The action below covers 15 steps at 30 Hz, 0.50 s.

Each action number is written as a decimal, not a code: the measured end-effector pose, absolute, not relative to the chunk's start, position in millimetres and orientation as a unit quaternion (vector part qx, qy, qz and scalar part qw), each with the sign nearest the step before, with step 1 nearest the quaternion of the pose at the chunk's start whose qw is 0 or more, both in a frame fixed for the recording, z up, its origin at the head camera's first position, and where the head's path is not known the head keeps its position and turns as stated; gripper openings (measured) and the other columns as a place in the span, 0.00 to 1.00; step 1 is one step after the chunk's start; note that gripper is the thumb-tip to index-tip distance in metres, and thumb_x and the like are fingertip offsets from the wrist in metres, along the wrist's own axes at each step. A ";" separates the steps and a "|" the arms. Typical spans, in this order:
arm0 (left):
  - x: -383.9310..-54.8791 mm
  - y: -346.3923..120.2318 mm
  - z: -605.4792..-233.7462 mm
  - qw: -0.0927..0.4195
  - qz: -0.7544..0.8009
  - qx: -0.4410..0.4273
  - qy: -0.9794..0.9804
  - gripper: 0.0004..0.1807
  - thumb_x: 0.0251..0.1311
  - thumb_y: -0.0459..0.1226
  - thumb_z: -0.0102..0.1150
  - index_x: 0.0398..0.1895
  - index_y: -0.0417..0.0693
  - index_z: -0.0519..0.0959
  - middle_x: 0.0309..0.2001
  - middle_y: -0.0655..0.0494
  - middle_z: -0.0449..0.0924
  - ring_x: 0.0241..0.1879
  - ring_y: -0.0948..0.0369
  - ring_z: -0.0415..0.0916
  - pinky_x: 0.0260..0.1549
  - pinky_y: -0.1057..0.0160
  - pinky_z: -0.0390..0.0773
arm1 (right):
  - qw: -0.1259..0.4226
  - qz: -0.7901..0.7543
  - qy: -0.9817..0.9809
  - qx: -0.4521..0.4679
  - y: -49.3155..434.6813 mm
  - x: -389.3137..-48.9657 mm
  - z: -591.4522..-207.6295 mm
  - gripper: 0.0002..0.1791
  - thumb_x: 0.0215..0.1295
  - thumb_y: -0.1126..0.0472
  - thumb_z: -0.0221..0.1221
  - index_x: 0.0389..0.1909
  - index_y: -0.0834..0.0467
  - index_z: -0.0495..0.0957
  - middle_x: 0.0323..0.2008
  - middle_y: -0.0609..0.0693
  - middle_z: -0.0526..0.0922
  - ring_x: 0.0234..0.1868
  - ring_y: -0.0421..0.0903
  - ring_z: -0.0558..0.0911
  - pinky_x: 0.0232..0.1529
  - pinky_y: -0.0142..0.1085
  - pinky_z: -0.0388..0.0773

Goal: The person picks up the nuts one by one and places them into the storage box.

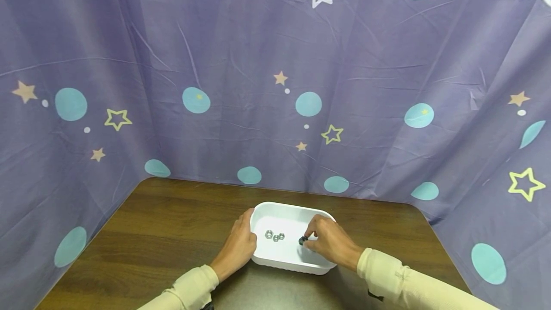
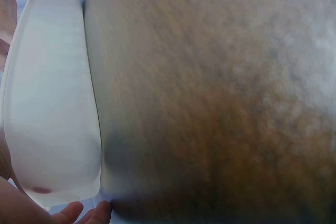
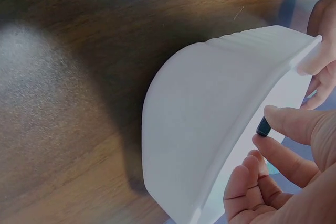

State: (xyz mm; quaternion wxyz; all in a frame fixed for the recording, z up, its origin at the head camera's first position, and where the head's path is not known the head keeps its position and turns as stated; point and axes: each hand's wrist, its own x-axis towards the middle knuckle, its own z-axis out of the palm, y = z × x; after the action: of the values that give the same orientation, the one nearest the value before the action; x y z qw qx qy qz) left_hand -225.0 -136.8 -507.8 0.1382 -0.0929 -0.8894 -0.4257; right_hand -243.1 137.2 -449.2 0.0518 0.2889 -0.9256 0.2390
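A white tray (image 1: pixel 284 266) stands on the table, and several silver hex nuts (image 1: pixel 275 236) lie together in its left part. At the tray's left end my left hand (image 1: pixel 239 239) grips the rim; the left wrist view shows its fingers (image 2: pixel 100 214) at the end wall. Over the tray's right part, my right hand (image 1: pixel 331 238) pinches a small black nut (image 1: pixel 303 240) between thumb and index finger. In the right wrist view the black nut (image 3: pixel 263 127) shows edge-on, its other fingers loosely curled below.
A brown wooden table (image 1: pixel 181 224) lies under the tray. Purple curtains (image 1: pixel 249 133) with stars and blue spots hang behind and at both sides of it. The tray's raised wall (image 3: pixel 194 114) stands close beside my right hand.
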 end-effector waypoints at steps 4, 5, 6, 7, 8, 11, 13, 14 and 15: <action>-225.0 -136.9 -507.7 0.138 -0.426 -0.091 -0.890 0.36 0.60 0.20 0.51 0.76 0.26 0.66 0.66 0.28 0.77 0.65 0.35 0.76 0.68 0.34 0.75 | 0.057 0.231 -0.926 0.293 133.8 -246.8 -449.9 0.07 0.53 0.66 0.79 0.31 0.59 0.91 0.33 0.45 0.82 0.35 0.40 0.79 0.34 0.33 0.79; -224.9 -136.9 -507.7 0.137 -0.426 -0.091 -0.890 0.36 0.60 0.20 0.51 0.76 0.26 0.66 0.66 0.29 0.77 0.65 0.35 0.76 0.68 0.34 0.75 | 0.057 0.231 -0.926 0.294 133.1 -247.5 -449.8 0.07 0.53 0.66 0.79 0.31 0.59 0.91 0.33 0.45 0.83 0.35 0.39 0.79 0.34 0.33 0.79; -224.9 -137.0 -507.9 0.137 -0.426 -0.092 -0.890 0.36 0.60 0.20 0.51 0.76 0.27 0.67 0.66 0.29 0.77 0.65 0.35 0.76 0.67 0.34 0.75 | 0.056 0.230 -0.925 0.296 132.5 -248.3 -450.0 0.07 0.53 0.67 0.79 0.31 0.59 0.91 0.33 0.46 0.83 0.35 0.39 0.78 0.34 0.33 0.78; -224.8 -136.9 -507.8 0.137 -0.426 -0.092 -0.889 0.36 0.60 0.20 0.51 0.76 0.27 0.67 0.66 0.29 0.77 0.65 0.35 0.76 0.67 0.34 0.75 | 0.056 0.231 -0.925 0.298 132.0 -248.9 -450.0 0.07 0.52 0.67 0.79 0.31 0.59 0.91 0.33 0.46 0.83 0.34 0.39 0.78 0.34 0.33 0.78; -224.8 -136.9 -507.8 0.137 -0.426 -0.092 -0.889 0.36 0.60 0.20 0.51 0.76 0.27 0.67 0.66 0.29 0.77 0.65 0.35 0.76 0.67 0.34 0.75 | 0.055 0.230 -0.924 0.299 131.3 -249.4 -449.8 0.07 0.53 0.67 0.79 0.31 0.60 0.91 0.33 0.46 0.83 0.34 0.39 0.78 0.34 0.33 0.78; -224.9 -136.6 -507.9 0.138 -0.426 -0.093 -0.889 0.36 0.60 0.20 0.51 0.76 0.28 0.67 0.66 0.29 0.77 0.64 0.35 0.76 0.66 0.34 0.75 | 0.052 0.227 -0.925 0.301 129.5 -251.2 -450.5 0.07 0.53 0.66 0.80 0.31 0.60 0.91 0.33 0.46 0.84 0.34 0.39 0.78 0.34 0.33 0.78; -225.1 -136.3 -507.9 0.139 -0.426 -0.092 -0.890 0.36 0.60 0.20 0.52 0.76 0.28 0.67 0.66 0.29 0.78 0.64 0.36 0.77 0.66 0.34 0.76 | 0.053 0.226 -0.925 0.301 128.3 -252.7 -451.4 0.07 0.53 0.65 0.80 0.31 0.59 0.91 0.33 0.45 0.83 0.33 0.38 0.78 0.34 0.33 0.78; -225.3 -136.2 -508.0 0.140 -0.425 -0.092 -0.890 0.36 0.60 0.19 0.52 0.76 0.28 0.67 0.65 0.29 0.78 0.64 0.36 0.77 0.66 0.34 0.76 | 0.052 0.225 -0.926 0.299 127.6 -253.6 -451.5 0.08 0.53 0.65 0.81 0.31 0.59 0.91 0.33 0.45 0.83 0.33 0.38 0.78 0.34 0.34 0.78; -225.4 -136.2 -508.1 0.141 -0.425 -0.092 -0.890 0.36 0.60 0.19 0.52 0.76 0.28 0.67 0.65 0.29 0.78 0.63 0.36 0.77 0.66 0.34 0.76 | 0.051 0.227 -0.925 0.299 127.2 -254.4 -451.7 0.08 0.53 0.64 0.81 0.31 0.58 0.91 0.33 0.45 0.83 0.33 0.38 0.78 0.33 0.34 0.77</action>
State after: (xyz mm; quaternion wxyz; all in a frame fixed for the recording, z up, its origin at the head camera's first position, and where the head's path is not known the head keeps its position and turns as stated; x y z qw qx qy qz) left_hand -225.4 -136.2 -508.1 0.1409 -0.0921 -0.8896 -0.4246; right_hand -254.4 127.2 -451.7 0.0511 0.2987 -0.9255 0.2272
